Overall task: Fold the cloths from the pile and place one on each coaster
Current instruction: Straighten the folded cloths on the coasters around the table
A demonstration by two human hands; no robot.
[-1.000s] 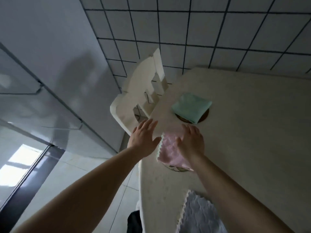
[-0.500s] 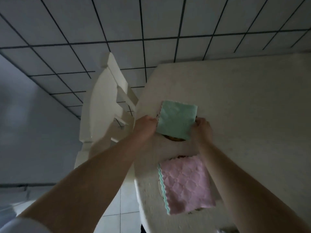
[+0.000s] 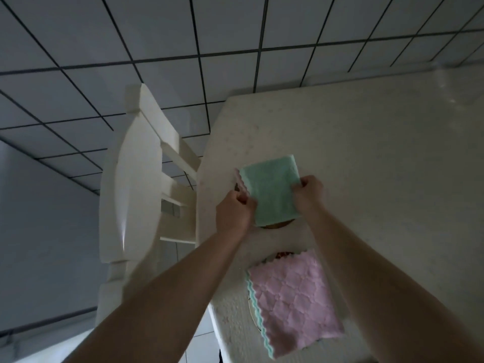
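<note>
Both hands are on the green cloth [image 3: 272, 191]: left hand [image 3: 234, 214] pinches its left edge near the scalloped pink trim, right hand [image 3: 307, 195] grips its right edge, fingers curled over the fabric. From my remote seat I log the rest by size.

Tiled floor [image 3: 131, 48], pale squares with dark grout, fills the upper and left of the head view. Cream table [image 3: 379, 166] takes the right side, speckled top. White wooden chair [image 3: 136, 184] stands just beside the table's left edge.

Pink cloth [image 3: 294, 299], folded, quilted texture, teal wavy trim along its left side, lies near the table's front-left corner on a round coaster [image 3: 281, 255]; I see only slivers of that coaster's rim at the cloth's top and left.

Green cloth, folded to a rectangle, sits further from me than the pink one, over a brown coaster [image 3: 277, 225] whose rim shows just below the cloth's near edge. The two cloths are apart, not touching.
</note>
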